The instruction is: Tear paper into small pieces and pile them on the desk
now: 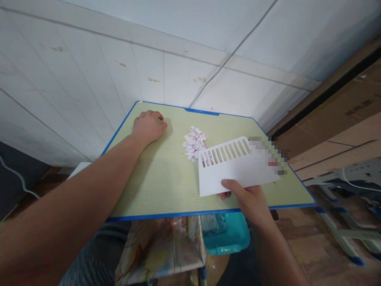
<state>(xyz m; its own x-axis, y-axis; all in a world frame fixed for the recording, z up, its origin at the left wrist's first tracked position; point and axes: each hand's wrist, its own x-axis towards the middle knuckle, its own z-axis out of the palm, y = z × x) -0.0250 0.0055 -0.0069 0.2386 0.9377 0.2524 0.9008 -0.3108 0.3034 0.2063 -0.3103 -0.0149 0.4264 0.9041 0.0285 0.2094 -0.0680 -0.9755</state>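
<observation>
My right hand [247,196] grips a white sheet [229,174] by its near edge, thumb on top and fingers underneath. A row of several oblong slots runs along the sheet's far edge. Its right end is hidden by blurred pixels. Just beyond the sheet's left corner lies a small pile of white and pinkish paper pieces [195,141], partly covered by the sheet. To the left of the pile, my left hand [149,126] rests on the tabletop [166,178], fingers loosely bent and thumb apart. I see nothing in it; its palm is hidden.
The greenish table has a blue rim and stands against a white wall [178,75]. Below its front edge are a turquoise basin [235,234] and a patterned cloth [163,254]. Cardboard [339,107] stands at the right. A grey cable [226,59] runs down the wall.
</observation>
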